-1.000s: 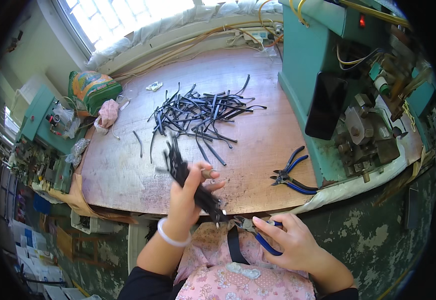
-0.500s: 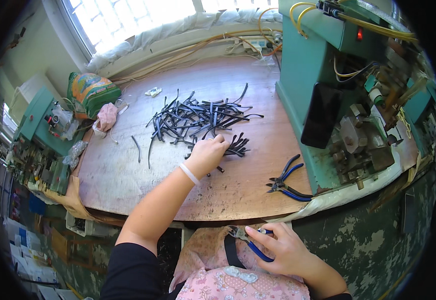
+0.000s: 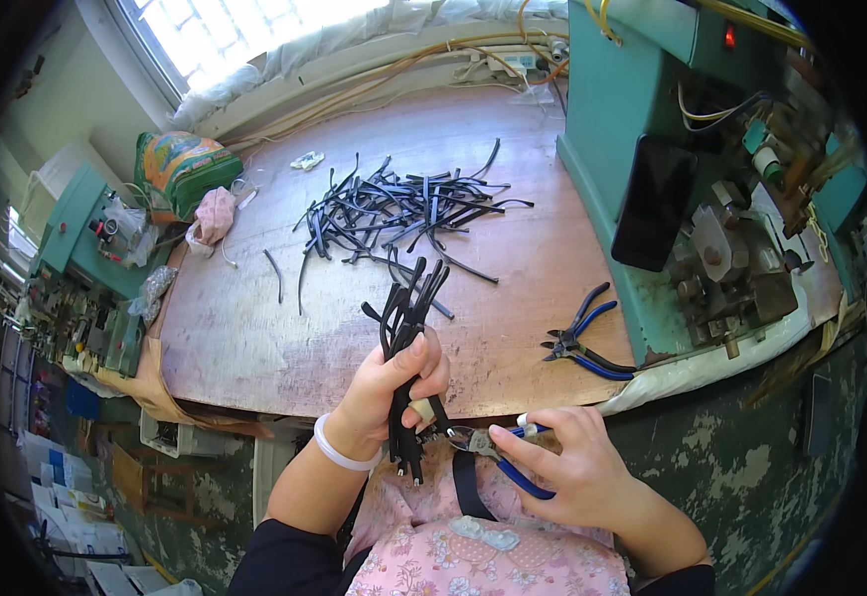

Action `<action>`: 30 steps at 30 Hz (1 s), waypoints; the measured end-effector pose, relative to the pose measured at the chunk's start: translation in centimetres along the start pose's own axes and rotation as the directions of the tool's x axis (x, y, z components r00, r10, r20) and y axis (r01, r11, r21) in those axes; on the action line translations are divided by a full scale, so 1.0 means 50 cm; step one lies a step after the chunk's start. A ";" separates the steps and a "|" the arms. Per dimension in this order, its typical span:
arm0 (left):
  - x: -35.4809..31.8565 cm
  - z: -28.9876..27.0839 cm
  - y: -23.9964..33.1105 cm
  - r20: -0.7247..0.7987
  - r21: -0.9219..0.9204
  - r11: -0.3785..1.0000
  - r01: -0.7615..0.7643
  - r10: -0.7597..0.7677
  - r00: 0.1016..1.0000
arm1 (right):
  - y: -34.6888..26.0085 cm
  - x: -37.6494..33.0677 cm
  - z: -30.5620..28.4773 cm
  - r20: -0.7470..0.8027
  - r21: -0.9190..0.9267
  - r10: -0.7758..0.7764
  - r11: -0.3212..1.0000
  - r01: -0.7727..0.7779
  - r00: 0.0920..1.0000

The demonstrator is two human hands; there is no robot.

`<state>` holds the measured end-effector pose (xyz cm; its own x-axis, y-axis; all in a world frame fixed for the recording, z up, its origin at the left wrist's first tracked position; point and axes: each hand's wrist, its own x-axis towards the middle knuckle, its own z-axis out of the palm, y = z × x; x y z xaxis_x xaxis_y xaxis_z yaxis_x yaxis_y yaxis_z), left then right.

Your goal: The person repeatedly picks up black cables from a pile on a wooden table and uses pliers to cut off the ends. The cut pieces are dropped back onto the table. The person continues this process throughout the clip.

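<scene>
My left hand is closed round a bundle of black eyeglass temples, held upright above the table's front edge. Their curved tips fan out at the top, and small shiny metal bits show at the lower ends. In my right hand is a pair of cutting pliers with blue handles. The jaws meet or nearly meet the lower end of one temple beside the bundle; whether they grip it I cannot tell. A loose pile of similar black temples lies farther back on the table.
A second pair of blue-handled cutting pliers lies at the table's right. Beyond it stands a green machine with a black phone against it. At the far left are a colourful bag and a pink cloth.
My left hand has lifted a bundle of temples off the table and drawn it back toward me, beside the pliers. My right hand has stayed nearly in place, still holding the pliers.
</scene>
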<state>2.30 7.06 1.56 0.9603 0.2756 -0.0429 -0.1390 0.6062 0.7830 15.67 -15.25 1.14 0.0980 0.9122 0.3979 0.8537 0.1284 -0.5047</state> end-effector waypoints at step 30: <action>0.060 0.016 -0.014 -0.320 0.137 0.955 -0.262 0.293 0.901 | 0.002 -0.023 -0.007 0.013 0.111 0.112 0.987 -0.113 0.994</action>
<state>5.48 6.87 1.41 0.7474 0.6643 -0.0079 -0.3509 0.4048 0.8444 15.84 -16.43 0.88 0.1870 0.9257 0.3289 0.7753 0.0666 -0.6281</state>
